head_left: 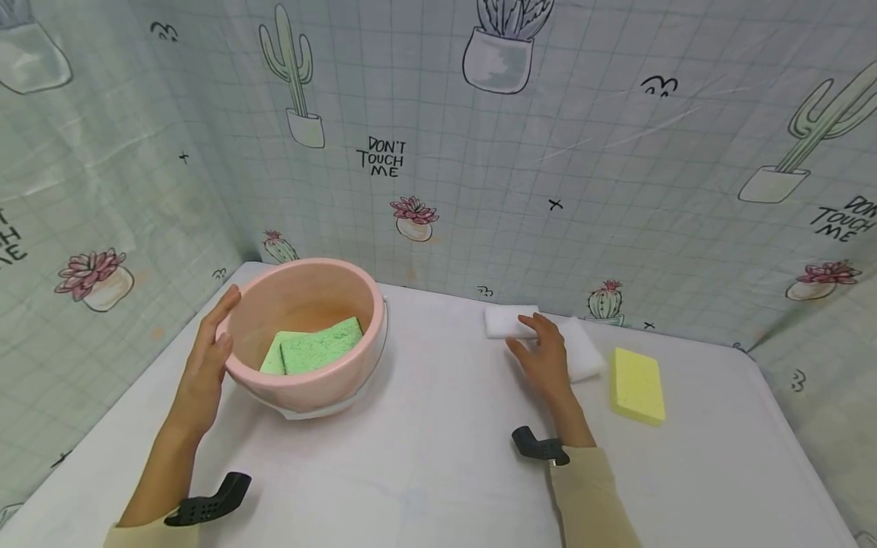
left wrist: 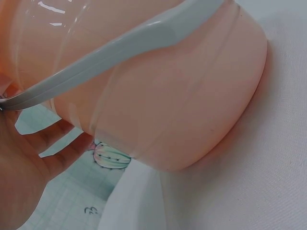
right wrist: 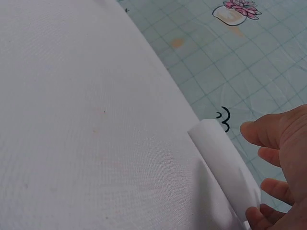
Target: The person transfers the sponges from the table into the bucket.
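My left hand (head_left: 205, 358) rests against the left side of a pink bucket (head_left: 370, 346), with its fingers extended along the outside near the rim. In the left wrist view, the fingers (left wrist: 67, 153) reach along the bucket wall below its pale handle (left wrist: 144, 38). Inside the bucket lie two green sponges (head_left: 322, 346), one overlapping the other. My right hand (head_left: 548, 358), fingers spread and slightly bent, hovers at a white roll (head_left: 500, 321) near the back of the table. The right wrist view has the roll (right wrist: 223, 163) beside the fingertips, with nothing gripped.
Another white folded piece (head_left: 581, 354) lies just right of my right hand. Farther right is a yellow sponge (head_left: 637, 384). A white-covered table (head_left: 425, 441) holds everything, with a cactus-printed curtain (head_left: 438, 152) along its back and sides.
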Action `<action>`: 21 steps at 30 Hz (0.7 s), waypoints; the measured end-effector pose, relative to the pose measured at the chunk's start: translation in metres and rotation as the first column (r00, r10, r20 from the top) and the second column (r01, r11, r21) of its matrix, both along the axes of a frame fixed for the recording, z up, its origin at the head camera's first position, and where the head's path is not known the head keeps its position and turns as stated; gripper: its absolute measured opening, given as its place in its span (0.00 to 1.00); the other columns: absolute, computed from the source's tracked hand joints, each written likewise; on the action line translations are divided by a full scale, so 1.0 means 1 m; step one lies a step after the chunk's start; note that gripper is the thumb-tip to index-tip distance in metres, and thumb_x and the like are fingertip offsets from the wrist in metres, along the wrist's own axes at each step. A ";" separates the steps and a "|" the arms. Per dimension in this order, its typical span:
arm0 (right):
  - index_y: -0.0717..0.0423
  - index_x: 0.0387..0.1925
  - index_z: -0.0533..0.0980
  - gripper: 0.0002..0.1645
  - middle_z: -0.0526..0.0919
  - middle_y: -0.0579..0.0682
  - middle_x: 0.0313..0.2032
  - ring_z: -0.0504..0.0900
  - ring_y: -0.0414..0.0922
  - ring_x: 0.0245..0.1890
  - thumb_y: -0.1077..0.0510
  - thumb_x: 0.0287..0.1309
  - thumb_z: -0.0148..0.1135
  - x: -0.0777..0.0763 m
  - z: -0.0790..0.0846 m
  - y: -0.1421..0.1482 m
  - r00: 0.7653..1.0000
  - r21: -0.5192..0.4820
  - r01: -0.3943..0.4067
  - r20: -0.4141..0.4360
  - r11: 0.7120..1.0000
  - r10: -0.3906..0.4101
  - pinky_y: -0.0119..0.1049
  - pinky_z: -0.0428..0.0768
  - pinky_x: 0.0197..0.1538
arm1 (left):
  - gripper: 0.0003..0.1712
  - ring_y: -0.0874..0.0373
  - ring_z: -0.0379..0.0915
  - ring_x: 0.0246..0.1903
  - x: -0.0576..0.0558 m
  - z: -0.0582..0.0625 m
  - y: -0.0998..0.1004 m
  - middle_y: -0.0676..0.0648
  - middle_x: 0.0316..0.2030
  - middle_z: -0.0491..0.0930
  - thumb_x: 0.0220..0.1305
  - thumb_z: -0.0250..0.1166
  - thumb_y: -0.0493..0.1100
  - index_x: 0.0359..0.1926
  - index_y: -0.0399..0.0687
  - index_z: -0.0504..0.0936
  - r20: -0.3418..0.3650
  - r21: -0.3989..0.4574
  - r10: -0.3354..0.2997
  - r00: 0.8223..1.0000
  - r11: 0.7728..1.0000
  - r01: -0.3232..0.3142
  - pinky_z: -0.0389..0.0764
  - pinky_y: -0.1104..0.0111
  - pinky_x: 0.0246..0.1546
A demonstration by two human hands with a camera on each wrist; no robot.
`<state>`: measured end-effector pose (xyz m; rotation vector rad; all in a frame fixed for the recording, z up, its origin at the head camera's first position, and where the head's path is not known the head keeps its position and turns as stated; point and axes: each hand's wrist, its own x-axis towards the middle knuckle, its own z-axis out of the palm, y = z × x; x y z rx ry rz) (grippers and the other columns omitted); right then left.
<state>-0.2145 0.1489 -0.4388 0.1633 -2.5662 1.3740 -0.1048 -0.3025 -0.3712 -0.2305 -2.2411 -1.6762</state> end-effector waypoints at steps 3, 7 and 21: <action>0.62 0.60 0.72 0.28 0.63 0.62 0.65 0.62 0.58 0.63 0.59 0.58 0.65 0.000 0.001 -0.002 1.000 -0.020 -0.009 -0.012 1.000 0.009 0.51 0.68 0.58 | 0.32 0.58 0.38 0.72 0.000 0.000 0.000 0.55 0.74 0.44 0.71 0.39 0.48 0.74 0.57 0.51 -0.003 -0.001 -0.001 1.000 1.000 0.001 0.39 0.55 0.69; 0.61 0.62 0.70 0.30 0.62 0.60 0.66 0.71 0.56 0.55 0.61 0.57 0.66 0.002 0.005 -0.005 0.999 -0.042 -0.019 0.025 0.999 0.020 0.48 0.73 0.53 | 0.32 0.58 0.38 0.72 0.001 0.000 0.001 0.56 0.74 0.44 0.71 0.39 0.48 0.75 0.57 0.51 0.009 -0.010 0.007 1.000 1.000 -0.007 0.41 0.55 0.69; 0.56 0.66 0.67 0.39 0.70 0.59 0.55 0.75 0.50 0.41 0.60 0.51 0.70 0.002 0.001 -0.005 0.990 -0.006 -0.018 0.137 1.000 0.019 0.38 0.72 0.41 | 0.32 0.58 0.39 0.72 0.001 0.001 0.001 0.56 0.74 0.44 0.71 0.39 0.49 0.75 0.57 0.50 0.021 -0.009 0.013 1.000 1.000 -0.013 0.40 0.51 0.68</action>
